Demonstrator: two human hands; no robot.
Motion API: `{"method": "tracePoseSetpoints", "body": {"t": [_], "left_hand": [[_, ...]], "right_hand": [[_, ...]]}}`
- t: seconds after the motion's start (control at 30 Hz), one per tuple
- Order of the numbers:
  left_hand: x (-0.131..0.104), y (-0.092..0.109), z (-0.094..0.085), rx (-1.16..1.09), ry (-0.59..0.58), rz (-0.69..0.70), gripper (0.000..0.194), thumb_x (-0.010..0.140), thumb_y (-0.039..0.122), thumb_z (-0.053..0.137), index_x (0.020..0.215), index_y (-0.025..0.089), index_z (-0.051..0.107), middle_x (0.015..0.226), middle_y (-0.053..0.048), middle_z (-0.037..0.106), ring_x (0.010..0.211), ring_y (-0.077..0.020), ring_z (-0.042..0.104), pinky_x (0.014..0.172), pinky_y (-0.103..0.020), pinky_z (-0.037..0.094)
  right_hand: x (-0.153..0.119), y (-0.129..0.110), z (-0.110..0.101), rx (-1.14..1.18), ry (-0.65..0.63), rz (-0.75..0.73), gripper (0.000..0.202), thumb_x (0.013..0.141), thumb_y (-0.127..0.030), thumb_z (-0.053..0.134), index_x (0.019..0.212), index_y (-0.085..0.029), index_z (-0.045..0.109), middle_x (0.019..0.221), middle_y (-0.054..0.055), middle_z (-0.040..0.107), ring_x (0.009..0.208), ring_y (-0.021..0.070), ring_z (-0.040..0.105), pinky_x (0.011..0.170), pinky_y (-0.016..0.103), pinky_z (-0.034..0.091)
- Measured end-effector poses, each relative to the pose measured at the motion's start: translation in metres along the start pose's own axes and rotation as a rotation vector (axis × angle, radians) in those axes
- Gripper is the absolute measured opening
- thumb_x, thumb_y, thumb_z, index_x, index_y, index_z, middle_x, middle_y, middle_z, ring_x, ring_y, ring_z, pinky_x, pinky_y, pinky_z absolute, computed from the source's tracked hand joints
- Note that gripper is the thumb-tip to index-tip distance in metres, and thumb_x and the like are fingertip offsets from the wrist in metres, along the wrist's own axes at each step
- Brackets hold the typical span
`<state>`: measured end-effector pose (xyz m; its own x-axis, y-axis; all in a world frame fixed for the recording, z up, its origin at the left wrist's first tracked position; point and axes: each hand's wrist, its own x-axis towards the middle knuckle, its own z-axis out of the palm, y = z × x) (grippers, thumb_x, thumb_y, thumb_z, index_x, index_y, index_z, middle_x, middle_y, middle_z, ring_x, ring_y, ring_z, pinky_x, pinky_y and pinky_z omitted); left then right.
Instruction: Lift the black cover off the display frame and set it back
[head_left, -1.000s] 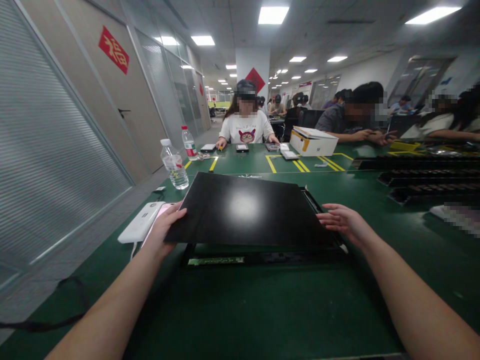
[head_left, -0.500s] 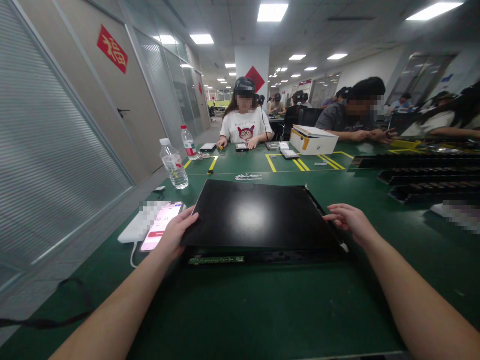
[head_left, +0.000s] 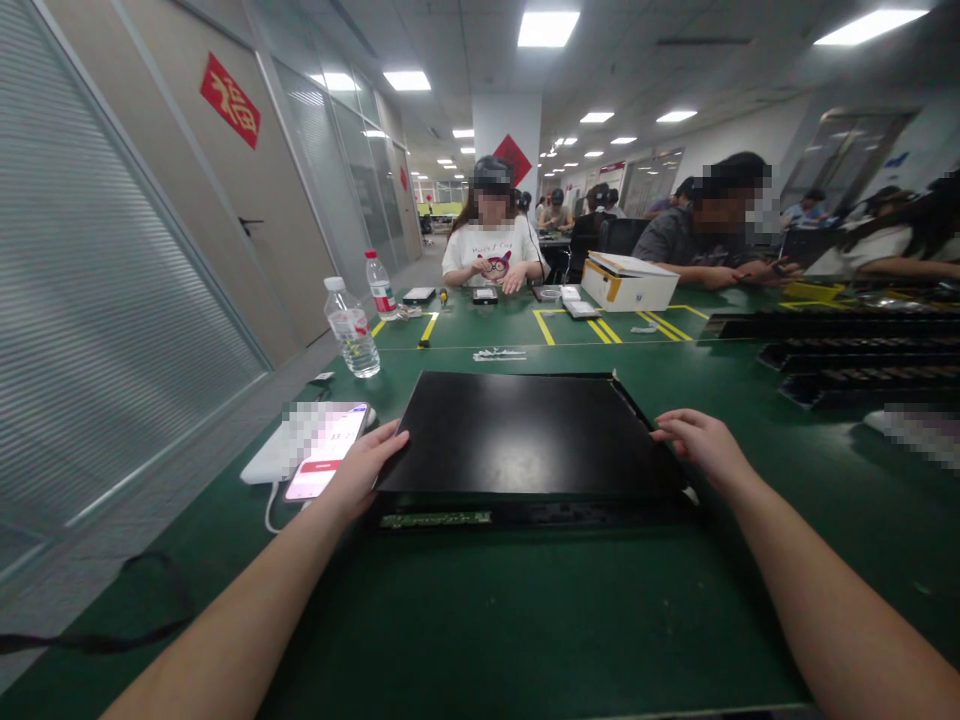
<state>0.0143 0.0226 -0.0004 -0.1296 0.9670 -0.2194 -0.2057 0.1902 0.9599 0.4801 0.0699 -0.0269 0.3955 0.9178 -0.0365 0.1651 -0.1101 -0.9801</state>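
Observation:
A flat black panel [head_left: 517,430] lies over a dark frame on the green table, with its glossy face up. Along the near side, a strip of green circuit board [head_left: 435,519] shows below the panel's edge. My left hand [head_left: 367,465] grips the panel's left edge, thumb on top and the other fingers hidden beneath. At the right edge, my right hand [head_left: 701,448] touches the rim with its fingertips, its fingers apart and somewhat bent. A pale bit [head_left: 690,495] sticks out at the near right corner.
A phone [head_left: 326,455] on a white block, with a cable, lies left. Two bottles [head_left: 352,330] stand behind it. White scraps [head_left: 499,354] lie beyond the panel. Dark long bars [head_left: 832,322] are at right. A person sits opposite, near a white box [head_left: 630,281].
The panel's left side and far edge have come down, so it lies flatter over the frame. My left hand has moved slightly right with it. The person opposite has raised a hand off the table.

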Motion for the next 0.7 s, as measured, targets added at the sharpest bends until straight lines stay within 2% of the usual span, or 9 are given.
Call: {"method": "tracePoseSetpoints", "body": {"t": [0.13, 0.3, 0.43, 0.57, 0.7], "left_hand": [[-0.0009, 0.0023, -0.0010, -0.035, -0.032, -0.012, 0.040, 0.074, 0.011, 0.074, 0.113, 0.015, 0.077, 0.098, -0.010, 0.083, 0.080, -0.0250, 0.080, 0.062, -0.028, 0.062], [-0.0027, 0.0015, 0.0015, -0.031, 0.006, -0.006, 0.050, 0.073, 0.005, 0.075, 0.122, 0.013, 0.072, 0.100, -0.012, 0.083, 0.081, -0.0244, 0.080, 0.057, -0.025, 0.060], [-0.0019, -0.0013, 0.0034, -0.024, 0.007, 0.014, 0.051, 0.076, 0.004, 0.075, 0.125, 0.013, 0.066, 0.101, -0.011, 0.083, 0.082, -0.0236, 0.080, 0.061, -0.026, 0.062], [0.0013, -0.0045, 0.0040, -0.018, 0.053, 0.022, 0.045, 0.075, 0.003, 0.075, 0.119, 0.011, 0.065, 0.101, -0.013, 0.082, 0.085, -0.0246, 0.080, 0.063, -0.025, 0.062], [0.0023, -0.0060, 0.0043, 0.002, 0.064, 0.025, 0.039, 0.077, 0.003, 0.073, 0.113, 0.013, 0.065, 0.098, -0.012, 0.082, 0.088, -0.0242, 0.080, 0.072, -0.027, 0.063]], "right_hand": [[-0.0007, 0.0004, -0.0005, -0.071, 0.007, -0.037, 0.016, 0.061, -0.025, 0.077, 0.075, -0.020, 0.072, 0.064, 0.005, 0.072, 0.047, 0.0119, 0.048, 0.045, 0.023, 0.037], [-0.0041, -0.0053, 0.0005, -0.229, 0.009, -0.077, 0.015, 0.063, -0.031, 0.072, 0.075, -0.022, 0.074, 0.066, 0.004, 0.072, 0.050, 0.0139, 0.050, 0.051, 0.026, 0.038], [-0.0053, -0.0064, 0.0011, -0.358, 0.011, -0.143, 0.018, 0.065, -0.034, 0.068, 0.076, -0.023, 0.076, 0.070, 0.004, 0.073, 0.059, 0.0174, 0.056, 0.058, 0.029, 0.040], [-0.0058, -0.0055, 0.0015, -0.506, 0.021, -0.172, 0.025, 0.067, -0.040, 0.065, 0.080, -0.023, 0.077, 0.071, 0.004, 0.072, 0.065, 0.0206, 0.061, 0.062, 0.032, 0.041], [-0.0057, -0.0047, 0.0013, -0.596, 0.015, -0.212, 0.032, 0.070, -0.046, 0.061, 0.084, -0.023, 0.078, 0.070, 0.004, 0.071, 0.068, 0.0226, 0.062, 0.063, 0.033, 0.042]]}}
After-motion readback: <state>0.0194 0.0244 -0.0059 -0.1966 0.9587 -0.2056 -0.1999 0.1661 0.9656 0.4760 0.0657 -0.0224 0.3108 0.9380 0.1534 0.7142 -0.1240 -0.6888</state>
